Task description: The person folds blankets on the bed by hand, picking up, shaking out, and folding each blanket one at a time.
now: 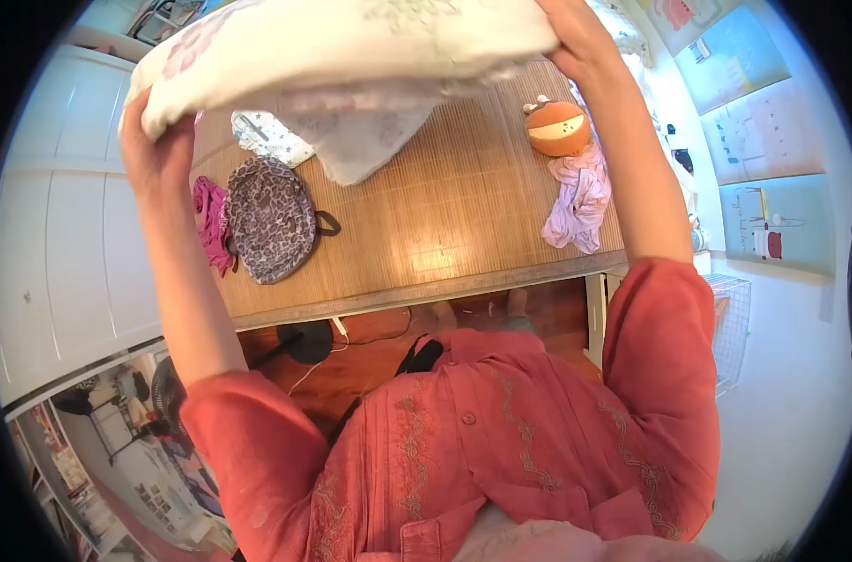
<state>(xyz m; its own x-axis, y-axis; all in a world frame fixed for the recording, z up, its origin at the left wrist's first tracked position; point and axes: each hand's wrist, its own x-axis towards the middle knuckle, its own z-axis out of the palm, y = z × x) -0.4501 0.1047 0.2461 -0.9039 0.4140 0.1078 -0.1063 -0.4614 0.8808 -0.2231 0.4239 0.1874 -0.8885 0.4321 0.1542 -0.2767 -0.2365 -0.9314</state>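
Note:
A pale cream cloth with a faint floral print [351,47] is stretched across the top of the view, raised above the mat-covered surface. My left hand [159,145] grips its left end, fingers wrapped round the edge. The right end is held by my right hand [576,42], its fingers partly hidden by the cloth. Beneath it hangs or lies a paler white cloth [365,140]; whether the two are joined I cannot tell. Below my left hand lie a leopard-print bag [271,220] and a magenta cloth [210,220].
The woven mat [435,206] covers the raised surface. On its right are an orange round plush [557,128] and a crumpled pink cloth [578,201]. A star-print cloth [271,138] lies at the left. White cabinets [70,206] stand left; a wire basket [728,328] stands right.

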